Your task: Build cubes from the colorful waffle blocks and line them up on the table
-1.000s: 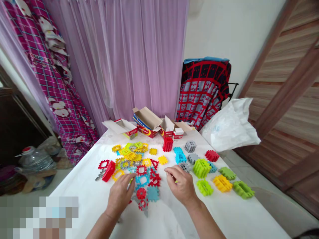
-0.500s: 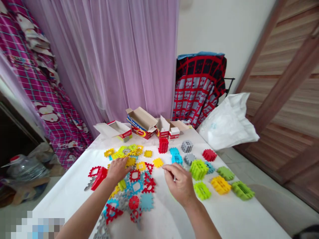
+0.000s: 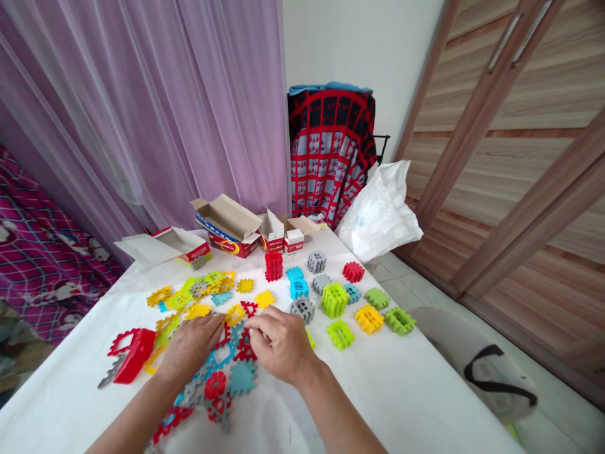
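Note:
My left hand (image 3: 193, 343) rests over the loose pile of plastic tiles with its fingers stretched out, a blue frame tile (image 3: 223, 354) beside it. To its right, my right hand (image 3: 282, 343) has curled fingers, thumb against the index; what they hold, if anything, is hidden. Its fingertips are at the red tiles (image 3: 244, 347) on the pile's right side. A teal square tile (image 3: 242, 377) and a red round piece (image 3: 215, 384) lie below the hands. Yellow tiles (image 3: 265, 299) lie just beyond them.
Stacks of sorted tiles stand on the right: green (image 3: 334, 300), red (image 3: 273, 267), grey (image 3: 302, 309) and yellow (image 3: 369, 318). Opened cardboard boxes (image 3: 225, 221) line the back edge. A white bag (image 3: 380, 211) leans at the right corner; a red block (image 3: 135, 356) lies left.
The view has turned right, so the table appears shifted left. My right hand has moved left to the pile's edge, close to my left hand. My left hand has shifted nearer me.

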